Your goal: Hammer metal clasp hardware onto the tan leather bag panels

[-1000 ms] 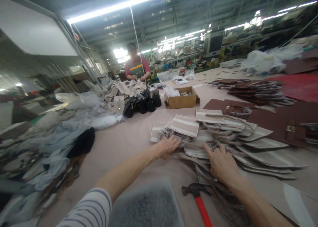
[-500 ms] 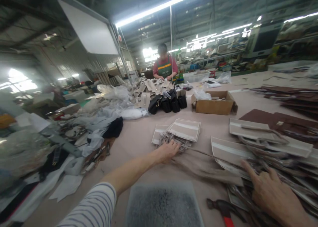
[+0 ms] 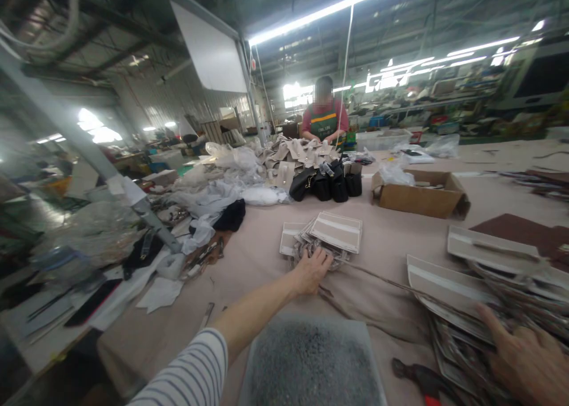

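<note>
My left hand (image 3: 313, 271) reaches out over a small stack of beige panels (image 3: 338, 229), each with a pale stripe. Its fingers are spread and rest on the bunched grey-brown straps (image 3: 340, 256) at the stack's near edge. From there a long thin strap runs right to a bigger pile of like panels (image 3: 448, 281). Over that pile lies my right hand (image 3: 528, 349), index finger stretched out onto a panel; its other fingers are bent and blurred. Both hands seem to grip nothing. A hammer (image 3: 420, 377) with a dark head lies left of my right hand.
A dark speckled slab (image 3: 313, 361) lies in front of me. Farther back are black pouches (image 3: 331, 184), an open cardboard box (image 3: 418, 198) and heaped plastic wrap (image 3: 235, 163). A metal post (image 3: 146, 207) rises at left. A co-worker (image 3: 324, 118) is across the table.
My view has turned left, so things sit farther right. A wide blurred brown strip between my hands has dropped lower and looks thinner. My left hand stays on the straps, my right on the pile.
</note>
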{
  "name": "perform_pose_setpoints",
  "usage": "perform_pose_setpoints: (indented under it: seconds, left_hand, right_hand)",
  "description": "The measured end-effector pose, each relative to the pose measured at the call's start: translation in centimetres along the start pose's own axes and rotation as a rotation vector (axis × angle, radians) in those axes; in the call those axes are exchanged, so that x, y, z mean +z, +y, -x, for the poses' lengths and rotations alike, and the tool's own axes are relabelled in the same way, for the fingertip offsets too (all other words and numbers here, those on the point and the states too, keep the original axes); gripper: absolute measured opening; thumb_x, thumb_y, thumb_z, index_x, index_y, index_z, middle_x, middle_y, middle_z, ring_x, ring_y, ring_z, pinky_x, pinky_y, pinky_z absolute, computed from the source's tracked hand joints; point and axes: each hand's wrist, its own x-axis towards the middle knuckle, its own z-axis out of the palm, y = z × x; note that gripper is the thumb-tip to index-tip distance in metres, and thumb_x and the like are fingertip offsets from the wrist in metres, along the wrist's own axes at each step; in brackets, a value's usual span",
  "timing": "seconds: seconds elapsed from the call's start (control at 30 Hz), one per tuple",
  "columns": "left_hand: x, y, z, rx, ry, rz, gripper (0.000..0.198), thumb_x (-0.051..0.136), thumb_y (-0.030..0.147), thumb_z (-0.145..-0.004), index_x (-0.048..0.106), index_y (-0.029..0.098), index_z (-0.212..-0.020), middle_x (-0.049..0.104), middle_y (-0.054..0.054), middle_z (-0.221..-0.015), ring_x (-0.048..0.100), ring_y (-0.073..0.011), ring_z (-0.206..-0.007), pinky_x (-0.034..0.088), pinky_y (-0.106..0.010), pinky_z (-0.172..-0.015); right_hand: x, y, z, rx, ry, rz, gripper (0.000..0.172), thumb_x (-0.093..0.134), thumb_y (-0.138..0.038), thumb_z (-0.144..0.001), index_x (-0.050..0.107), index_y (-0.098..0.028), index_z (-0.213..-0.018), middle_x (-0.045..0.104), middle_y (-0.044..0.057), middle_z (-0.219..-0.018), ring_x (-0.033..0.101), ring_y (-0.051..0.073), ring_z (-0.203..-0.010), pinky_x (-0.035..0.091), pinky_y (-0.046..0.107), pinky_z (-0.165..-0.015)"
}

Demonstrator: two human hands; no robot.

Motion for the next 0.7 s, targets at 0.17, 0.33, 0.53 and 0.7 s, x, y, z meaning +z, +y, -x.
perform_pose_setpoints:
  seconds: [0.17, 0.33, 0.53, 0.7]
  left_hand:
    - [0.0, 0.4, 1.3, 0.055, -0.018, 0.047, 0.095, 0.066, 0.011, -0.071, 0.024, 0.017, -0.156, 0.036, -0.021, -0.159, 0.026, -0.0369, -0.151, 0.030, -0.057, -0.119]
    - [1.3, 0.4, 1.0, 0.000, -0.030, 0.041, 0.089, 0.055, 0.005, -0.072, 0.028, 0.015, -0.157, 0.036, -0.019, -0.160, 0.027, -0.0365, -0.151, 0.032, -0.056, -0.119]
    - [3.4, 0.1, 1.4, 0.016, -0.013, 0.005, 0.084, 0.045, 0.001, -0.076, 0.030, 0.011, -0.158, 0.031, -0.017, -0.165, 0.024, -0.0349, -0.154, 0.027, -0.055, -0.121]
    - [3.7, 0.7, 1.4, 0.000, -0.011, 0.018, 0.084, 0.049, 0.005, -0.076, 0.031, 0.011, -0.158, 0.031, -0.019, -0.165, 0.023, -0.0364, -0.154, 0.028, -0.058, -0.120]
  right_hand:
    - [-5.9, -9.5, -3.2, -0.042, -0.230, 0.265, 0.038, 0.038, -0.013, -0.088, 0.070, -0.009, -0.109, 0.059, 0.030, -0.119, 0.053, 0.040, -0.110, 0.035, 0.051, -0.084]
    - [-4.3, -18.9, -1.0, -0.078, -0.437, 0.179, 0.018, 0.057, -0.015, -0.084, 0.070, -0.019, -0.095, 0.069, 0.012, -0.100, 0.059, 0.026, -0.094, 0.041, 0.038, -0.083]
    - [-4.4, -21.1, 7.2, 0.029, -0.367, 0.115, 0.038, 0.062, -0.027, -0.086, 0.067, -0.019, -0.122, 0.062, 0.014, -0.137, 0.052, 0.031, -0.125, 0.038, 0.044, -0.104]
    - [-6.8, -14.0, 10.8, 0.158, -0.248, 0.195, 0.040, 0.050, -0.019, -0.091, 0.060, -0.012, -0.129, 0.059, 0.019, -0.138, 0.051, 0.032, -0.128, 0.042, 0.047, -0.105]
